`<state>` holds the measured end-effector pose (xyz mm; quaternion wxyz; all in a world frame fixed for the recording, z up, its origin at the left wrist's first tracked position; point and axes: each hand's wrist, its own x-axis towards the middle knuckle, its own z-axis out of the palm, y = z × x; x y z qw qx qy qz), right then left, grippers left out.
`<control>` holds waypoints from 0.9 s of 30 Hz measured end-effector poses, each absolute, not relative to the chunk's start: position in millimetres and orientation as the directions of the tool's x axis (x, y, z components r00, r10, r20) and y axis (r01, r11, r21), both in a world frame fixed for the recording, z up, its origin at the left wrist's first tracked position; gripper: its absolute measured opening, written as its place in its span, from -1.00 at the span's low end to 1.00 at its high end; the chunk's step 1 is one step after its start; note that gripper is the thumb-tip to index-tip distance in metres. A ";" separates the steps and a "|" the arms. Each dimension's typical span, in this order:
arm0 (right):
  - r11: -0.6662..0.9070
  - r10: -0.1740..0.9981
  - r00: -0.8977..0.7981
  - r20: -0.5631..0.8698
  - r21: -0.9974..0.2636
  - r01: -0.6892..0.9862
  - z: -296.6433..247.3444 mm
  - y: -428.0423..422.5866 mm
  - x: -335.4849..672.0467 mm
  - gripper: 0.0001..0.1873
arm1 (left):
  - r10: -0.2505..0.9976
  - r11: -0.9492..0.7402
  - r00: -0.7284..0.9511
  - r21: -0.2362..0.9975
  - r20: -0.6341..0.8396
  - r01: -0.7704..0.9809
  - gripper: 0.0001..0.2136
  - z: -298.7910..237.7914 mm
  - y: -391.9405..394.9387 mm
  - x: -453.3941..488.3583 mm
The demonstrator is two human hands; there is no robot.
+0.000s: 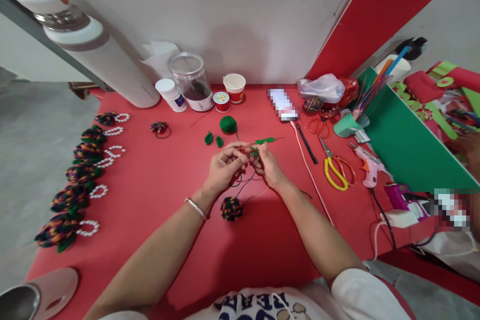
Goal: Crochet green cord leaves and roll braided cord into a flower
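Both my hands meet above the middle of the red table (161,260). My left hand (225,167) pinches a small green crochet piece (254,152) with yarn running from it. My right hand (267,166) grips a green-handled crochet hook (267,140) whose tip points right. Thin yarn strands hang down to a multicoloured yarn flower (231,208) lying just below my hands. A green yarn ball (228,124) and two small green leaves (213,139) lie just beyond my hands.
Several finished yarn flowers with pearl rings (80,172) line the left edge. Jars and cups (195,85) stand at the back by a white cylinder (101,60). Yellow scissors (335,172), a glue gun (369,167), cables and a green board (405,145) crowd the right.
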<state>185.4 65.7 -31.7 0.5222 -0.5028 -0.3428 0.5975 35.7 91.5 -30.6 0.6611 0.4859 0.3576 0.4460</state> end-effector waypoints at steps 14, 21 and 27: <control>-0.134 0.987 0.043 -0.152 -0.948 -0.288 -8.3 40.0 192.8 -0.63 | 0.917 0.146 0.398 0.933 -0.003 -0.329 -0.77 -20.1 92.5 26.3; 0.191 0.982 -0.044 0.186 -0.965 0.177 65.5 -14.1 195.6 -0.75 | 0.847 -0.165 0.473 0.967 0.241 -0.196 -0.86 32.4 63.0 5.2; 0.322 0.936 0.085 0.342 -0.928 0.187 78.0 -48.6 193.4 -0.75 | 0.741 -0.461 0.456 0.867 0.493 -0.189 -0.94 63.5 24.2 2.3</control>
